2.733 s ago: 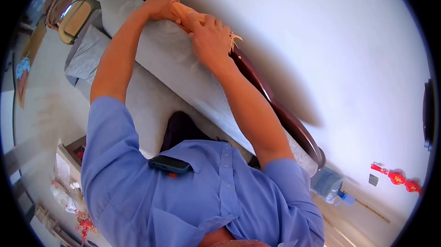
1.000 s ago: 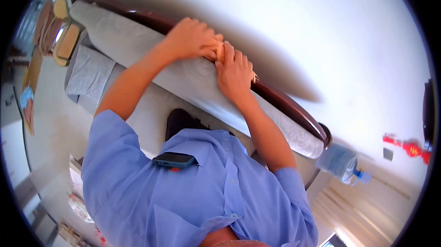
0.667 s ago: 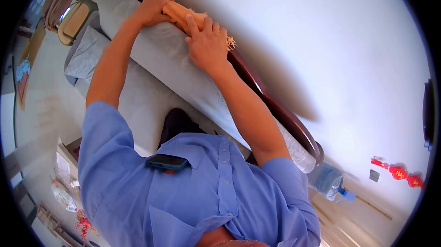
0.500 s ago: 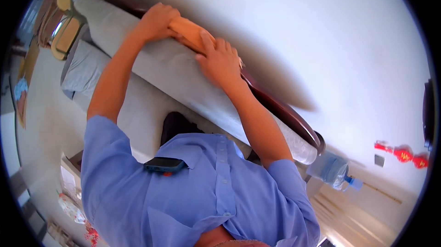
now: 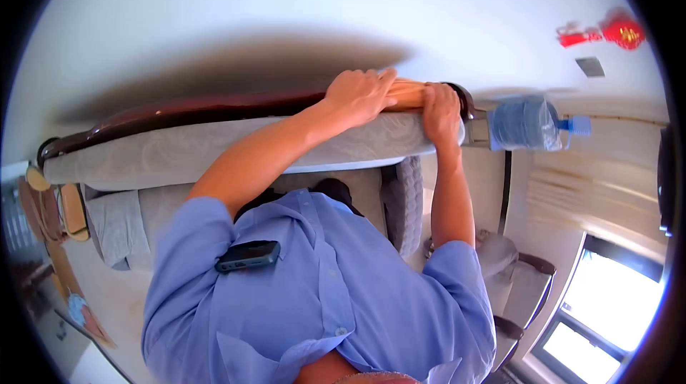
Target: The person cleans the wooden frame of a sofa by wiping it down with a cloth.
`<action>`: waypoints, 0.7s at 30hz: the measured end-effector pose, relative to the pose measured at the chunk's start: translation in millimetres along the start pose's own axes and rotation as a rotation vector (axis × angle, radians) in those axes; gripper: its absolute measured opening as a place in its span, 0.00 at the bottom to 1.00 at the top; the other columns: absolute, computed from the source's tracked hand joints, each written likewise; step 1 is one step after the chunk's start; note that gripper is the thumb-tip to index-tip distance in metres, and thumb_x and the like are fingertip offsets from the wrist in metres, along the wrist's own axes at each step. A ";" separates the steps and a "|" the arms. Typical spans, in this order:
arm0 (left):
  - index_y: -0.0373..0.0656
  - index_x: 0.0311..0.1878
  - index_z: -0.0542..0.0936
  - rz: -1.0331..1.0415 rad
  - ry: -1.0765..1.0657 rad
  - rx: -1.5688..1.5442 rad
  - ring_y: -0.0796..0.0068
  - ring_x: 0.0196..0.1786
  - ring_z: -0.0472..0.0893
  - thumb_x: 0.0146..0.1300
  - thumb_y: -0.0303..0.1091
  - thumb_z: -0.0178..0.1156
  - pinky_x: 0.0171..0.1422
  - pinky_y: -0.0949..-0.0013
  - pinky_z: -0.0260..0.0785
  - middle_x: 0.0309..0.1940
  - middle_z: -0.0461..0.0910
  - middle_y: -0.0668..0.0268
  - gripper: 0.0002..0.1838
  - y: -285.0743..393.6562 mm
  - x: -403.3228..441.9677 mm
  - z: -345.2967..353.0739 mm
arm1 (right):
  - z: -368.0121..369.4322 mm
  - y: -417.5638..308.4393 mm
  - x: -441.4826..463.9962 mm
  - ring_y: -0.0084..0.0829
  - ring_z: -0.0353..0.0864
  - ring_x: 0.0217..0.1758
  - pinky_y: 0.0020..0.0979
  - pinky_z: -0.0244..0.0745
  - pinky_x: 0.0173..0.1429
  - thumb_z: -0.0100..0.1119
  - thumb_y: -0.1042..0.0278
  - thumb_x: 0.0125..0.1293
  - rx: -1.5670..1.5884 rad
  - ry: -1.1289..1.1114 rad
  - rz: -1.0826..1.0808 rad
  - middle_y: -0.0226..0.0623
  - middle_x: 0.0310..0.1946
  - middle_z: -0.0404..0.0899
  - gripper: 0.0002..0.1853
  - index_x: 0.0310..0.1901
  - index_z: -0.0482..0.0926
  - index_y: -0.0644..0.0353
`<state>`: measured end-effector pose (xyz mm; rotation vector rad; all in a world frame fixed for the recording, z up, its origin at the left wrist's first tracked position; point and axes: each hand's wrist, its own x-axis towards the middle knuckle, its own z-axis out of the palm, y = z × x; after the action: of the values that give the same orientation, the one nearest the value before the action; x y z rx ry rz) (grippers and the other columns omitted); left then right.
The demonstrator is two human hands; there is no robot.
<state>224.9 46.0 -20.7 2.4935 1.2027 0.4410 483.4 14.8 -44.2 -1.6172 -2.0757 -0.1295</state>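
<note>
An orange cloth (image 5: pixel 409 95), folded and creased, lies over the dark wooden rail (image 5: pixel 214 107) along the top of the grey sofa back (image 5: pixel 164 148). It is close to the rail's right end. My left hand (image 5: pixel 359 95) grips the cloth's left end, the forearm reaching across the sofa back. At the other end my right hand (image 5: pixel 441 109) has its fingers bent over the cloth and the rail. The stretch of rail under the cloth and hands is hidden.
A white wall rises behind the sofa. Just right of the rail stands a blue water bottle (image 5: pixel 525 125). A red hanging ornament (image 5: pixel 620 32) and a wall switch (image 5: pixel 590 67) are beyond it. Wooden-backed chairs (image 5: pixel 71 209) stand far left; a phone (image 5: pixel 248 256) sits in my shirt pocket.
Both hands have moved right along the rail with the orange cloth, from its middle to near its right end. My view has turned, so the sofa now lies almost level.
</note>
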 end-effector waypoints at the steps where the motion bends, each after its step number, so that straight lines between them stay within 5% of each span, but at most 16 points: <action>1: 0.41 0.68 0.79 0.013 -0.011 -0.005 0.47 0.43 0.91 0.81 0.54 0.63 0.47 0.47 0.83 0.46 0.90 0.49 0.27 13.0 16.8 12.3 | -0.5 26.4 -4.5 0.54 0.83 0.60 0.53 0.75 0.68 0.51 0.63 0.86 0.009 -0.012 0.076 0.48 0.50 0.88 0.15 0.53 0.86 0.63; 4: 0.33 0.59 0.82 0.146 0.057 0.029 0.46 0.40 0.92 0.81 0.51 0.64 0.43 0.48 0.84 0.44 0.91 0.47 0.26 33.4 45.0 36.3 | 13.0 50.7 -6.2 0.55 0.84 0.59 0.54 0.74 0.68 0.49 0.62 0.86 -0.024 -0.001 0.123 0.49 0.50 0.89 0.18 0.58 0.87 0.63; 8: 0.33 0.59 0.82 0.166 0.081 0.073 0.46 0.40 0.92 0.79 0.50 0.66 0.43 0.49 0.85 0.44 0.91 0.48 0.25 19.4 39.4 42.7 | 19.9 24.0 -2.6 0.55 0.83 0.55 0.55 0.74 0.65 0.51 0.65 0.83 -0.004 0.052 0.115 0.51 0.51 0.89 0.18 0.63 0.87 0.61; 11: 0.34 0.62 0.83 0.074 0.100 0.088 0.47 0.42 0.92 0.76 0.49 0.69 0.45 0.49 0.84 0.45 0.91 0.49 0.26 -7.3 3.6 22.7 | 9.3 -50.4 6.8 0.54 0.81 0.56 0.55 0.73 0.66 0.55 0.68 0.78 0.029 0.021 0.001 0.49 0.47 0.85 0.18 0.63 0.86 0.62; 17: 0.35 0.72 0.81 -0.173 0.169 0.163 0.52 0.52 0.88 0.77 0.45 0.66 0.58 0.50 0.78 0.49 0.88 0.53 0.29 -107.8 -133.9 -38.8 | 38.1 -200.2 16.9 0.56 0.76 0.69 0.58 0.67 0.76 0.65 0.64 0.75 0.028 -0.022 -0.204 0.50 0.62 0.82 0.25 0.71 0.82 0.59; 19: 0.37 0.75 0.80 -0.117 0.190 0.314 0.55 0.52 0.85 0.79 0.44 0.64 0.62 0.53 0.75 0.49 0.87 0.55 0.28 -138.1 -178.9 -64.2 | 54.4 -255.4 21.2 0.60 0.71 0.77 0.62 0.62 0.83 0.71 0.60 0.72 0.158 -0.180 -0.312 0.55 0.70 0.77 0.34 0.77 0.76 0.59; 21: 0.41 0.69 0.83 -0.190 0.213 0.352 0.56 0.53 0.83 0.78 0.42 0.63 0.64 0.54 0.73 0.49 0.87 0.58 0.23 -164.6 -214.1 -89.5 | 89.3 -312.6 15.8 0.62 0.69 0.79 0.64 0.58 0.85 0.73 0.59 0.70 0.255 -0.217 -0.395 0.59 0.74 0.73 0.37 0.78 0.74 0.62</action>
<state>-52.9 -12.9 -38.4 2.6314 1.7156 0.4904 160.8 -28.6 -44.4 -1.0997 -2.4426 0.1795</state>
